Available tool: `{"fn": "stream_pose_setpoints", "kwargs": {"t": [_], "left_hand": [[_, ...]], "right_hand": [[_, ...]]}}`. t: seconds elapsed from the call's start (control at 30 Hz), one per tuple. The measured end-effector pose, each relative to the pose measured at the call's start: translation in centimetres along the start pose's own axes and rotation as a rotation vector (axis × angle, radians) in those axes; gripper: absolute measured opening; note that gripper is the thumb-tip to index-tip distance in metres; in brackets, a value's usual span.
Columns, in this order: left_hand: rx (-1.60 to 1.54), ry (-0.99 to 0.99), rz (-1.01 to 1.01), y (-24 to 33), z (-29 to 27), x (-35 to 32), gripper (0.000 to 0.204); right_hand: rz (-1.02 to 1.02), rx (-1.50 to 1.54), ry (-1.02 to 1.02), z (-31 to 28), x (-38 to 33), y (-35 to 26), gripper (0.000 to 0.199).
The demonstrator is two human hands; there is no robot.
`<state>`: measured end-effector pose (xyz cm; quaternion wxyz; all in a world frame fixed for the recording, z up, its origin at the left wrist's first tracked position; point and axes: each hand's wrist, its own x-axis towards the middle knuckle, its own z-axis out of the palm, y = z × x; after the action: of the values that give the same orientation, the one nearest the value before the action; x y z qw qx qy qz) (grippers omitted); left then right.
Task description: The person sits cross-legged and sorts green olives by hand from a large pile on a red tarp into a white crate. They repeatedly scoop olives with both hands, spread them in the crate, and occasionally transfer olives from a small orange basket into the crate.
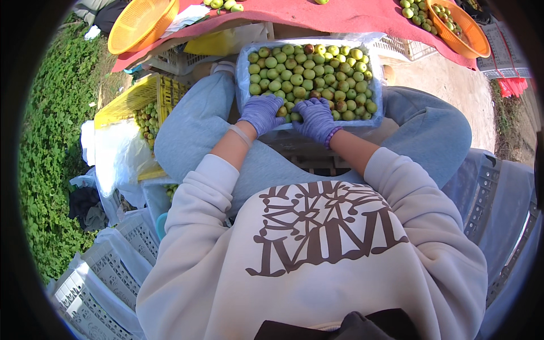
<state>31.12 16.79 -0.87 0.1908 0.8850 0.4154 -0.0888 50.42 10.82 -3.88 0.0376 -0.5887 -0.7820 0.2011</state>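
A crate lined with pale plastic [242, 71] stands between my knees, filled with small round green fruits [309, 73] that look like jujubes, some blotched reddish brown. Both my hands wear purple knitted gloves and rest at the crate's near edge. My left hand [262, 111] lies over the near left corner with its fingers laid on the fruits, and one brownish fruit shows beside it. To its right, my right hand [315, 120] reaches over the near rim, fingers apart on the top layer. Neither hand visibly grips a fruit; the fingertips partly hide what lies under them.
Beyond the crate is a red-covered table [340, 14] with an orange basket [141, 25] at left and another orange basket [462, 37] at right. A yellow crate [127, 102] holding fruits stands at my left. Grey plastic crates [107, 277] are behind me on both sides.
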Motion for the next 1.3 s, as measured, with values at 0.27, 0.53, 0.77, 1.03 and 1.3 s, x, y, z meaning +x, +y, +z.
{"fn": "stream_pose_setpoints", "kwargs": {"t": [0.27,0.53,0.77,1.03,1.3], "left_hand": [[-0.419,0.029,-0.318,-2.3,-1.0,0.1,0.052],[-0.42,0.104,-0.363,-2.9,-0.4,0.5,0.053],[-0.48,0.137,-0.378,-3.4,-0.2,0.6,0.054],[-0.441,0.101,-0.386,-3.6,-0.5,0.4,0.056],[-0.352,-0.054,-0.432,-5.3,-1.8,-0.4,0.066]], "right_hand": [[0.014,0.051,0.067,-0.5,0.0,-0.2,0.039],[0.1,-0.218,-0.033,-0.6,2.6,-3.6,0.044],[0.159,-0.059,0.051,0.6,3.0,-3.7,0.038],[0.067,-0.064,0.052,0.5,2.9,-3.3,0.037],[0.06,-0.087,-0.008,0.5,3.7,-2.9,0.03]]}}
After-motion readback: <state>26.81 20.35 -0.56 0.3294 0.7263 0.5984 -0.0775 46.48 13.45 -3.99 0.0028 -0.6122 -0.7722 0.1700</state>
